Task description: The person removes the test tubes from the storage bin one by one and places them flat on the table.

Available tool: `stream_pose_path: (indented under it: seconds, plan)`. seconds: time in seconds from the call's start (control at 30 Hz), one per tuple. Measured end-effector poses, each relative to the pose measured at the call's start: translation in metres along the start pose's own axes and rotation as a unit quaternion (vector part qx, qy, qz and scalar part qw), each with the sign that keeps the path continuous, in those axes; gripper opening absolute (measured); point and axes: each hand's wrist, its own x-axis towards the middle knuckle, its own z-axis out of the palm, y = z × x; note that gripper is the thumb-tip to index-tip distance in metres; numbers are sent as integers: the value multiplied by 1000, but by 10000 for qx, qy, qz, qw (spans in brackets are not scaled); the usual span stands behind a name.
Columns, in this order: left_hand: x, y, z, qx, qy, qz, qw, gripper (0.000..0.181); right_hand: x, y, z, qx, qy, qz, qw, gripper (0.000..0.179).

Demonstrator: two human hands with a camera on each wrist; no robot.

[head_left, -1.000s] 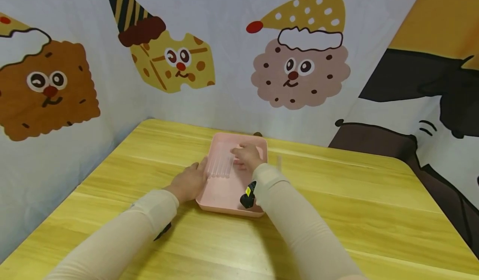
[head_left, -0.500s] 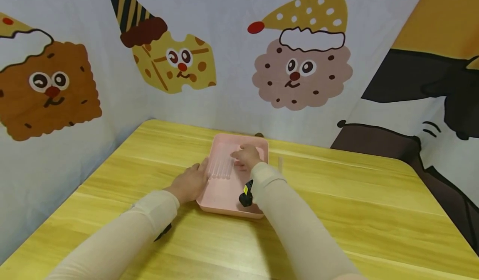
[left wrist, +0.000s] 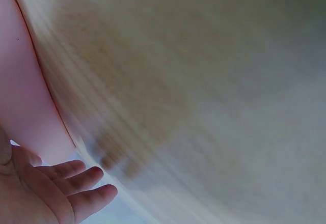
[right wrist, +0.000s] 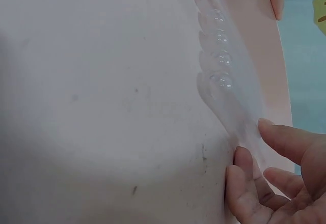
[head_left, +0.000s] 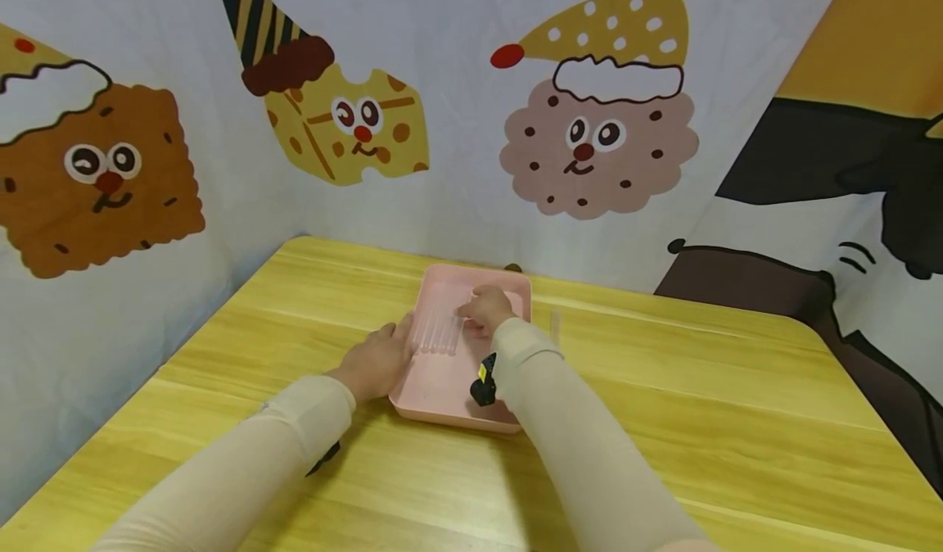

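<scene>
A pink rectangular tray (head_left: 435, 400) holds a row of several clear test tubes (head_left: 436, 337) lying side by side, their rounded ends toward me. My right hand (head_left: 488, 309) reaches into the tray at the right end of this row. In the right wrist view, its thumb and curled fingers pinch the nearest test tube (right wrist: 224, 99) toward its far end, which the hand partly hides. Along the tray's left wall rests my left hand (head_left: 376, 364), its fingers extended. The left wrist view has those fingers (left wrist: 84, 180) loosely spread beside the pink wall, gripping nothing.
A clear tube-like piece (head_left: 555, 327) lies on the yellow wood-grain table (head_left: 663, 404), right of the tray. Behind the table hangs a white cloth (head_left: 457, 200) with cartoon prints. A small black device (head_left: 483, 384) sits at my right wrist.
The head view has shifted slightly, moving the whole scene a little to the right. Both hands keep their places at the tray and the row of test tubes.
</scene>
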Motion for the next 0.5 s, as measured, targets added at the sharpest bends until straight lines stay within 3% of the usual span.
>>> stream_pose_path:
  seconds: [0.5]
  plan:
    - [1, -1, 1, -116, 28, -55, 9999, 58, -2, -6, 1, -347, -123, -13, 9993, 64]
